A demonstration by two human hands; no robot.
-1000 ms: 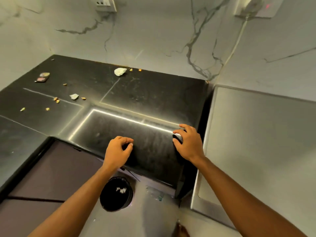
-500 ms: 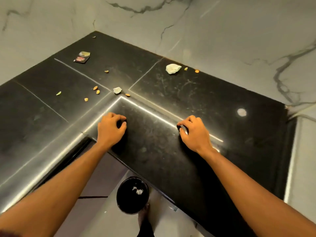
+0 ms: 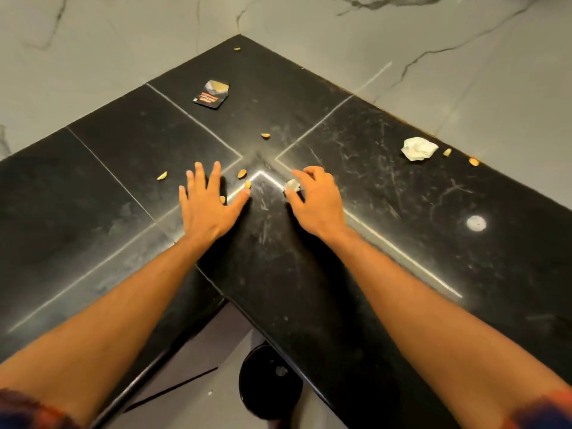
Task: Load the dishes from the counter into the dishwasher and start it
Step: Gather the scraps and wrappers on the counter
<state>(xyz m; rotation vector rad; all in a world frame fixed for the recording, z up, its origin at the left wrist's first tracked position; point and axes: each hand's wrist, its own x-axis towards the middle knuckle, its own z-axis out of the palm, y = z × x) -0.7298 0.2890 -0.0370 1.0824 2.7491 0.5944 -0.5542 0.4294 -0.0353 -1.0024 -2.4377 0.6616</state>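
Opened out from a fist since half a second ago, the left hand (image 3: 207,209) is laid flat on the counter (image 3: 309,289), fingers spread, midway between the inner front corner and the back corner. Just beside it, a small white scrap (image 3: 292,185) is pinched between the thumb and fingertips of the right hand (image 3: 317,202). Around both hands, nut shells (image 3: 242,174) are scattered. A crumpled paper (image 3: 419,148) is seen near the right back edge, and a torn wrapper (image 3: 212,94) toward the back corner.
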